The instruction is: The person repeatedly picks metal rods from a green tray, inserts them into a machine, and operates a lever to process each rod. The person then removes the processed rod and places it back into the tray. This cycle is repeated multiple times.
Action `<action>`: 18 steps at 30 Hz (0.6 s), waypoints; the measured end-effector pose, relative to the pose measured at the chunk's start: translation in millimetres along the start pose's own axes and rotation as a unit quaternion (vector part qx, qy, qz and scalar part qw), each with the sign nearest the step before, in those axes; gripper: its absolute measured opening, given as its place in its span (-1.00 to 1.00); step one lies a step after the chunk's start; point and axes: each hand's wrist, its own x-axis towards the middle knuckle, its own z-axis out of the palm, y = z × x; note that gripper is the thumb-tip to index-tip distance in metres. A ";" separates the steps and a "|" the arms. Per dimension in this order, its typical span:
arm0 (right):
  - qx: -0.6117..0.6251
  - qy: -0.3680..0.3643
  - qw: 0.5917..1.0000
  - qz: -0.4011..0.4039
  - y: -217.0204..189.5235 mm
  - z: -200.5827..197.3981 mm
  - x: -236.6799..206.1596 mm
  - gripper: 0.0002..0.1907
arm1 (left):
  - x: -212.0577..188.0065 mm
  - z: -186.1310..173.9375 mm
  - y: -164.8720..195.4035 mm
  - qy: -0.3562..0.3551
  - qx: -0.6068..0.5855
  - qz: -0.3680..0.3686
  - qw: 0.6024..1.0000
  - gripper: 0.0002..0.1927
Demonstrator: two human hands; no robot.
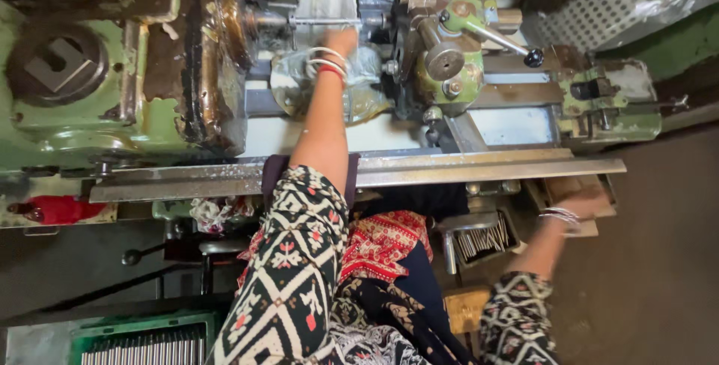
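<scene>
Left hand reaches lathe chuck; right hand beside rod tray.

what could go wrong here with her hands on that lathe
1. The left hand reaches right in beside the chuck, and the bangles on that wrist could catch on moving parts.
2. The loose patterned sleeve hangs over the steel rail and might snag.
3. The right hand works off to the side, blurred, near the tray of metal rods, probably unwatched.
</scene>
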 end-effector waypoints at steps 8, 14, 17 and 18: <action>-0.275 -0.299 0.911 -0.068 25.1 9.2 -64.0 -0.58 | -80.5 -70.5 12.4 0.024 0.082 0.237 0.968 -0.41; -0.400 -0.331 0.847 -0.116 26.6 -35.8 -112.7 -0.76 | -179.6 -256.1 -149.5 0.177 -0.103 0.377 0.903 -0.52; -0.216 -0.561 0.799 0.000 2.6 -27.3 -194.0 -0.73 | -221.7 -308.5 -265.5 0.297 -0.308 0.319 0.846 -0.68; -0.169 -0.638 0.751 0.031 -13.6 -20.5 -220.4 -0.71 | -231.9 -313.7 -300.9 0.352 -0.336 0.288 0.825 -0.70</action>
